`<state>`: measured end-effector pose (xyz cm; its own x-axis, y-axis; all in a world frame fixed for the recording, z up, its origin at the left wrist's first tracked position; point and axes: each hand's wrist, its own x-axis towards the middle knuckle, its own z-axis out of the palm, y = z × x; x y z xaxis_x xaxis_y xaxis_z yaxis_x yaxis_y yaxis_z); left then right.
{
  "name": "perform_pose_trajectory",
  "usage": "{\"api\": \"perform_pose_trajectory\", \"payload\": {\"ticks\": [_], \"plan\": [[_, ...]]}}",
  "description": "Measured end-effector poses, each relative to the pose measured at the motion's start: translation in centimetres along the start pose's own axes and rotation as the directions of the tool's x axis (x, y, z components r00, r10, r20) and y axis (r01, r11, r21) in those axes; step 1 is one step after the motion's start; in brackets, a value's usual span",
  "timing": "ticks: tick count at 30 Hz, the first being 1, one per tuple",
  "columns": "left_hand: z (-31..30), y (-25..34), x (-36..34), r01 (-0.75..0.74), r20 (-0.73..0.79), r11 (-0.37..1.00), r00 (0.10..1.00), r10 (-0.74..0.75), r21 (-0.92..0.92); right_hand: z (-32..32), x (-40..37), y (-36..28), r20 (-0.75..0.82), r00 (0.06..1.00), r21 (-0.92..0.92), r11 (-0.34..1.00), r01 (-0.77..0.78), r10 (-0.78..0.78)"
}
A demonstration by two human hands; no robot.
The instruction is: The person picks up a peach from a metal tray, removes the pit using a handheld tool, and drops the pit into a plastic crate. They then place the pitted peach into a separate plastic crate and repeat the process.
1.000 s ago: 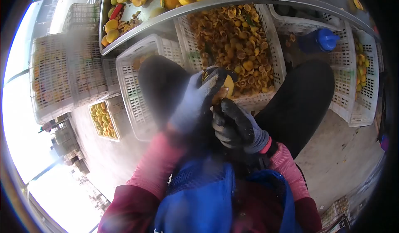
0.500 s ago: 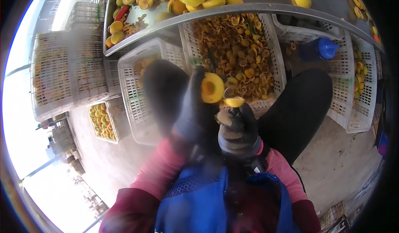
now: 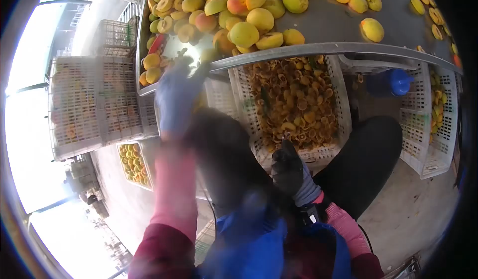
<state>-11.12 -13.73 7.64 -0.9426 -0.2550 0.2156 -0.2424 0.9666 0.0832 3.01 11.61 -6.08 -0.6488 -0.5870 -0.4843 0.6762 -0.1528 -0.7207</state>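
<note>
My left hand (image 3: 180, 97), in a grey-blue glove, is raised over my left knee at the near edge of the metal table (image 3: 318, 49). Its fingers are blurred but look spread, with no fruit visible between them. Just beyond it lie whole and halved yellow peaches (image 3: 244, 34). My right hand (image 3: 289, 172), gloved in black and grey, is closed in front of a white crate (image 3: 343, 97) of brown-yellow pit scraps (image 3: 298, 97). From its fist pokes the small metal tip of a pitting tool (image 3: 286, 136); the handle is hidden.
Stacked crates (image 3: 94, 104) of fruit stand at the left, with a low crate of peaches (image 3: 133, 164) on the floor. At the right are a blue jug (image 3: 400, 82) and white crates (image 3: 423, 149). My knees flank the scrap crate.
My left hand has left the peach half it held and moved up and left to the table edge. My right hand no longer has a yellow piece at its tip. The view has tilted up.
</note>
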Motion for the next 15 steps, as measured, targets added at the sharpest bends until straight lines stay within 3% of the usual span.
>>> {"api": "perform_pose_trajectory", "payload": {"ticks": [1,2,4,6,8,10,11,12,13,15], "plan": [[2.4,-0.8,1.9,-0.145,0.032,0.989,0.989,0.144,0.026,0.0,0.0,-0.2,-0.043,0.998,0.104,0.993,-0.05,0.055],[4.4,-1.6,4.1,-0.077,0.223,0.986,0.974,0.042,0.15,0.0,0.0,-0.3,-0.085,0.99,0.211,0.973,-0.089,0.109],[5.4,-1.8,7.3,-0.148,0.411,0.964,0.91,0.046,0.219,0.0,0.0,-2.6,-0.025,0.911,0.623,0.719,-0.308,0.412],[5.4,-2.2,8.8,-0.226,0.513,0.941,0.855,0.069,0.25,-0.6,0.9,0.1,-0.245,0.932,0.44,0.887,-0.139,0.268],[5.8,-3.6,9.6,-0.301,0.55,0.921,0.826,0.122,0.247,-0.5,1.4,0.9,-0.369,0.923,0.372,0.927,0.036,0.112],[8.1,-7.9,9.7,-0.051,0.496,0.987,0.86,0.122,-0.155,0.1,1.0,0.1,-0.382,0.922,0.439,0.89,0.123,0.062],[8.9,-9.1,9.7,0.076,0.473,0.933,0.875,0.107,-0.351,0.1,0.6,-0.3,-0.366,0.928,0.468,0.875,0.12,0.068],[6.3,-5.9,8.8,0.237,0.462,0.886,0.886,-0.029,-0.398,-0.5,0.5,-0.7,-0.299,0.945,0.488,0.872,0.033,0.131],[5.6,-5.7,7.1,0.213,0.327,0.729,0.945,0.016,-0.651,-0.8,0.2,-1.6,-0.249,0.953,0.534,0.846,-0.015,0.174],[2.3,-1.2,3.1,0.274,0.306,0.392,0.952,0.021,-0.878,-1.0,-0.3,-3.7,-0.159,0.958,0.647,0.758,-0.082,0.239]]}}
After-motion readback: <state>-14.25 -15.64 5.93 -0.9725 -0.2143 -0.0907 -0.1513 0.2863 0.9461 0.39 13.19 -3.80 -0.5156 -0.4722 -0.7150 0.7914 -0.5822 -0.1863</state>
